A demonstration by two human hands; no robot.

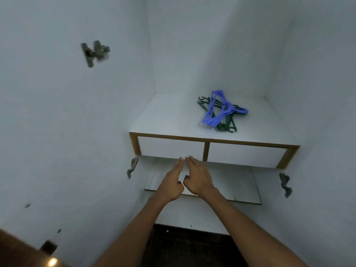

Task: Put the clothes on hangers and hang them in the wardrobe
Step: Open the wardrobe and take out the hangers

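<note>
A pile of plastic hangers, blue ones (219, 109) on top of dark green ones (228, 126), lies on the white top of a two-drawer unit (212, 140) inside the open wardrobe. Both my hands reach forward side by side just below the drawer fronts. My left hand (172, 180) and my right hand (197, 177) have straight fingers with the fingertips almost touching, and both hold nothing. No clothes are in view.
The wardrobe's white side walls close in left (77, 132) and right (317, 93). Metal hinges sit on the left door (95, 53) and at both sides of the drawer unit (132, 167), (285, 185). A white shelf (240, 189) lies under the drawers.
</note>
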